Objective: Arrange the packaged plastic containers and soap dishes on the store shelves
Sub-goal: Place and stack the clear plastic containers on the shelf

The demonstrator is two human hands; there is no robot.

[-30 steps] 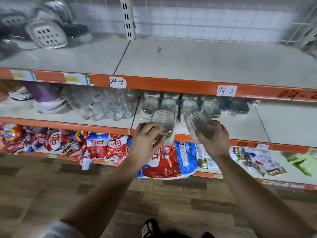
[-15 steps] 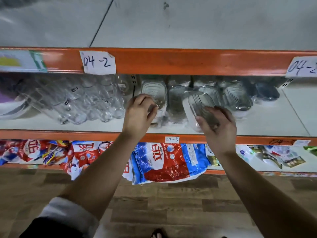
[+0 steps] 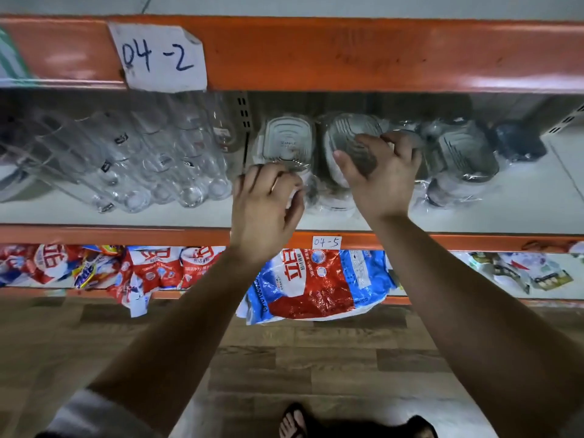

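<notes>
A clear rectangular packaged container (image 3: 287, 143) stands on edge on the middle shelf (image 3: 521, 213). My left hand (image 3: 267, 205) is at its lower edge, fingers curled and pinching the plastic wrap. Just to the right, a ribbed clear soap dish (image 3: 346, 134) in wrap leans upright, and my right hand (image 3: 384, 177) grips it from the front, thumb on its left side. More wrapped soap dishes (image 3: 464, 158) stand to the right of it, with a dark one (image 3: 520, 140) further right.
Clear glass bottles (image 3: 142, 159) lie in rows left of the container. The orange beam of the upper shelf (image 3: 363, 52) with the label 04-2 (image 3: 158, 56) hangs close overhead. Detergent bags (image 3: 316, 286) fill the lower shelf. My sandalled foot (image 3: 294, 422) is on the wooden floor.
Both hands have carried the container and the soap dish from in front of the shelf into the middle shelf's row. My head has come closer and lower.
</notes>
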